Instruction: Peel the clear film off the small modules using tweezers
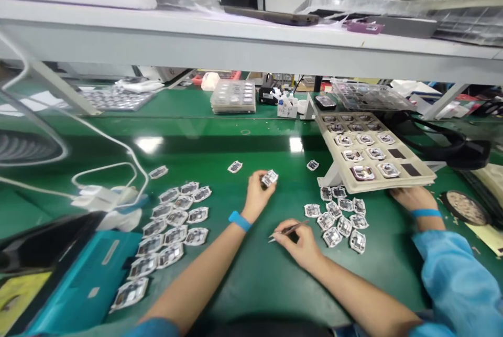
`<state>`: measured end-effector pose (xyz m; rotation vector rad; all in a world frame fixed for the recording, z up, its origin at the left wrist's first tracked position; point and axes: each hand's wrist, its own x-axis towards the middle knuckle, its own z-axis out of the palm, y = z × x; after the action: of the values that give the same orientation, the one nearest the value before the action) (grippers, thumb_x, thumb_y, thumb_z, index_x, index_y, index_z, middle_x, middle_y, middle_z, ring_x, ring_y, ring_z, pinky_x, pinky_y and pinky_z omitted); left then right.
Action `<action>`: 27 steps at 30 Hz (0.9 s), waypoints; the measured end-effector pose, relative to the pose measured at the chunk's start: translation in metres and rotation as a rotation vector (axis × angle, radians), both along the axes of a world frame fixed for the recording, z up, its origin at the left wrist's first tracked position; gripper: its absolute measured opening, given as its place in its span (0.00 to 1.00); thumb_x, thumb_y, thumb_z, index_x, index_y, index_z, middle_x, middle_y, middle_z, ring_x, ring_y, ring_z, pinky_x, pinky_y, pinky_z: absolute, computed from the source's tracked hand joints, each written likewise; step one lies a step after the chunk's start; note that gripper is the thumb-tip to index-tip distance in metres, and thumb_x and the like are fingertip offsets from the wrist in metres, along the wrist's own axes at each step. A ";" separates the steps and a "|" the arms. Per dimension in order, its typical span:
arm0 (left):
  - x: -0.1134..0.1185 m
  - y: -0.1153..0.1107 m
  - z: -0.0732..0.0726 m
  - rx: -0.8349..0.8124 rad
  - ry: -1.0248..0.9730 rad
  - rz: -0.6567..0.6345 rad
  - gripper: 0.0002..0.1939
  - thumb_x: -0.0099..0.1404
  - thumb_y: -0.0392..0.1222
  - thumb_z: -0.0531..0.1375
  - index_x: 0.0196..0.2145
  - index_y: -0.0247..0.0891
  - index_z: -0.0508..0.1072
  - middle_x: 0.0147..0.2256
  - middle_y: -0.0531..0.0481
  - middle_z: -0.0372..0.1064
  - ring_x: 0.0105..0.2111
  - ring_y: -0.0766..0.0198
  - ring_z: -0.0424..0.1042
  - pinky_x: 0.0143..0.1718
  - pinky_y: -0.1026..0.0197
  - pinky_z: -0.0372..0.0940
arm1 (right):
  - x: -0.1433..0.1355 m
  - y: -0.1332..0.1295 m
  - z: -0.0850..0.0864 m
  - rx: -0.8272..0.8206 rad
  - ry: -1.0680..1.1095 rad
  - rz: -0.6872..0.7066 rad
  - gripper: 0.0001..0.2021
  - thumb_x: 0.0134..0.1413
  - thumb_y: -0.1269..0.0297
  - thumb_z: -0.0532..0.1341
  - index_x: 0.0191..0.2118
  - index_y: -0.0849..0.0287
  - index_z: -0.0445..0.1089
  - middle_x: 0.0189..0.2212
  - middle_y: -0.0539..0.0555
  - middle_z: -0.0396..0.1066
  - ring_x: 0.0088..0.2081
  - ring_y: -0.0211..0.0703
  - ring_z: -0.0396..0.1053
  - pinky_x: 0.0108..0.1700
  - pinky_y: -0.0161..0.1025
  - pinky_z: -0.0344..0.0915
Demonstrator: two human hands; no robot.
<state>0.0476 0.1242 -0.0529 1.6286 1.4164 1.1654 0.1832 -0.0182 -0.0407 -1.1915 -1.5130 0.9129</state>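
My left hand [259, 190] is closed on a small electronic module [270, 177] with a white rim, held up above the green mat. Lower and to the right, my right hand [301, 242] grips metal tweezers [290, 229], their tips pointing left with nothing between them. Similar modules [343, 226] lie in a loose group to the right of that hand. To the left of my left arm are rows of more modules [176, 217]. Two single modules lie farther back, one module [234, 167] left of my left hand and another module [313, 165] to its right.
A raised cream tray [393, 182] at right holds modules in pockets. Another person's hand [418, 200], with a blue wristband, reaches beneath its edge. A teal box [90, 274], white cables [118, 132] and a plug stand at left. A white shelf [251, 43] crosses above the bench.
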 end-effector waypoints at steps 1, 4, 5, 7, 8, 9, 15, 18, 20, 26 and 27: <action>0.002 -0.009 -0.002 -0.039 -0.068 -0.055 0.17 0.58 0.39 0.63 0.45 0.38 0.67 0.42 0.44 0.73 0.43 0.55 0.72 0.45 0.53 0.67 | -0.001 -0.001 0.000 0.028 0.026 -0.009 0.05 0.55 0.61 0.66 0.34 0.56 0.77 0.32 0.55 0.79 0.35 0.46 0.78 0.41 0.41 0.73; 0.003 -0.035 -0.002 -0.168 -0.259 -0.191 0.19 0.57 0.40 0.63 0.46 0.38 0.67 0.39 0.47 0.75 0.36 0.61 0.75 0.39 0.58 0.70 | -0.004 -0.004 0.002 0.115 0.069 -0.023 0.04 0.54 0.62 0.68 0.34 0.55 0.77 0.35 0.55 0.79 0.39 0.45 0.78 0.44 0.42 0.73; 0.000 -0.043 -0.001 -0.211 -0.314 -0.225 0.20 0.56 0.41 0.64 0.46 0.38 0.67 0.39 0.47 0.75 0.36 0.61 0.75 0.38 0.59 0.70 | -0.004 -0.004 0.003 0.135 0.074 -0.031 0.04 0.54 0.62 0.68 0.34 0.55 0.77 0.35 0.55 0.79 0.38 0.45 0.77 0.44 0.42 0.73; -0.007 -0.057 0.004 -0.292 -0.407 -0.279 0.22 0.53 0.43 0.66 0.46 0.37 0.69 0.39 0.46 0.76 0.36 0.61 0.75 0.38 0.59 0.70 | -0.003 -0.004 0.005 0.162 0.089 -0.059 0.03 0.55 0.63 0.68 0.35 0.54 0.77 0.33 0.54 0.79 0.37 0.44 0.77 0.43 0.42 0.73; -0.011 -0.064 0.008 -0.329 -0.443 -0.300 0.23 0.52 0.43 0.67 0.46 0.36 0.70 0.38 0.46 0.77 0.36 0.60 0.75 0.38 0.59 0.70 | -0.002 -0.003 0.006 0.175 0.096 -0.078 0.03 0.55 0.63 0.68 0.36 0.54 0.77 0.33 0.54 0.79 0.37 0.44 0.76 0.43 0.43 0.73; -0.016 -0.069 0.011 -0.362 -0.472 -0.316 0.24 0.52 0.43 0.67 0.46 0.36 0.70 0.38 0.45 0.77 0.36 0.60 0.75 0.39 0.59 0.69 | 0.000 -0.002 0.007 0.188 0.095 -0.096 0.03 0.56 0.63 0.67 0.36 0.54 0.76 0.33 0.54 0.79 0.37 0.45 0.76 0.43 0.44 0.73; -0.031 -0.096 0.026 -0.476 -0.524 -0.347 0.20 0.58 0.41 0.64 0.49 0.36 0.73 0.31 0.51 0.75 0.29 0.64 0.72 0.31 0.63 0.63 | 0.007 0.001 0.015 0.251 -0.024 -0.144 0.03 0.56 0.63 0.67 0.37 0.52 0.76 0.33 0.53 0.80 0.38 0.46 0.75 0.45 0.47 0.71; -0.030 -0.102 0.028 -0.444 -0.507 -0.366 0.19 0.58 0.40 0.63 0.47 0.37 0.72 0.36 0.49 0.77 0.32 0.63 0.73 0.32 0.63 0.65 | 0.005 0.003 0.018 0.306 -0.071 -0.108 0.03 0.56 0.64 0.68 0.37 0.52 0.77 0.33 0.52 0.80 0.38 0.46 0.75 0.46 0.48 0.70; -0.029 -0.105 0.029 -0.418 -0.494 -0.382 0.18 0.58 0.40 0.62 0.47 0.37 0.72 0.36 0.49 0.77 0.32 0.63 0.73 0.32 0.62 0.66 | 0.004 0.005 0.021 0.323 -0.115 -0.100 0.02 0.56 0.65 0.68 0.37 0.51 0.77 0.34 0.52 0.81 0.39 0.46 0.76 0.47 0.48 0.69; -0.031 -0.108 0.036 -0.398 -0.497 -0.362 0.18 0.58 0.41 0.63 0.47 0.38 0.72 0.36 0.49 0.77 0.32 0.62 0.73 0.32 0.62 0.67 | 0.006 0.010 0.033 0.369 -0.291 -0.028 0.01 0.58 0.66 0.66 0.36 0.52 0.75 0.34 0.50 0.80 0.39 0.45 0.76 0.47 0.47 0.67; -0.032 -0.107 0.037 -0.402 -0.498 -0.353 0.18 0.58 0.42 0.64 0.47 0.38 0.72 0.36 0.49 0.77 0.32 0.62 0.73 0.32 0.62 0.67 | 0.006 0.011 0.035 0.378 -0.319 -0.019 0.01 0.58 0.66 0.66 0.36 0.52 0.75 0.34 0.50 0.80 0.39 0.44 0.76 0.47 0.46 0.66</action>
<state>0.0159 0.0167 -0.0158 1.1417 0.9223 0.9202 0.1893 -0.0069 -0.0055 -1.1017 -1.8268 0.4067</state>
